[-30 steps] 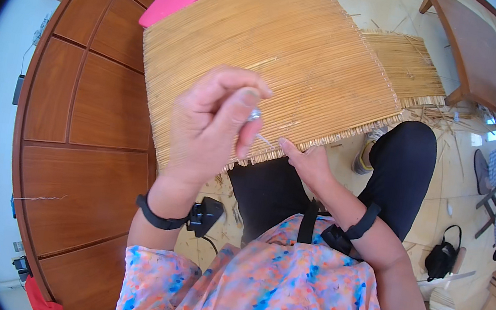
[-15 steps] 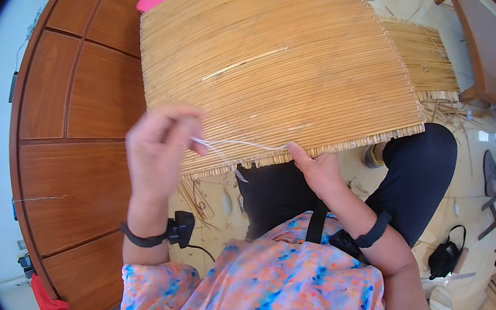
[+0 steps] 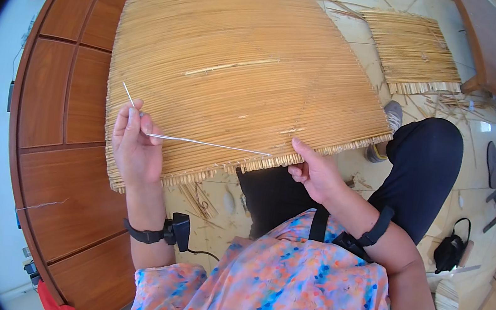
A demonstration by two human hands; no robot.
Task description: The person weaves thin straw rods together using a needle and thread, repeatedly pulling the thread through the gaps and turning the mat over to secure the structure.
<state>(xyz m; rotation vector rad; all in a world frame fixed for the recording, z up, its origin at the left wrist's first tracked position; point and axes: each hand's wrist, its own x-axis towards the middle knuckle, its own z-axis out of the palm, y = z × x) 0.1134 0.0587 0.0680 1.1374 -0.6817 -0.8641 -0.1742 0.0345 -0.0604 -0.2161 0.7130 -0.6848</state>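
Left hand [image 3: 139,151], at eight o'clock over the straw mat [image 3: 229,105], pinches needle [image 3: 128,94] and white thread [image 3: 211,145]. Right hand [image 3: 316,173] clamps the mat's five-o'clock edge.

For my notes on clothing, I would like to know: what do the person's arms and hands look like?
The left hand and right hand wear no gloves. Around the left forearm is a black strap with a boxy black device, from which a dark cable runs. The right forearm wears a second strap, also black. Both sleeves are short and loose, pinkish-orange with blue patches.
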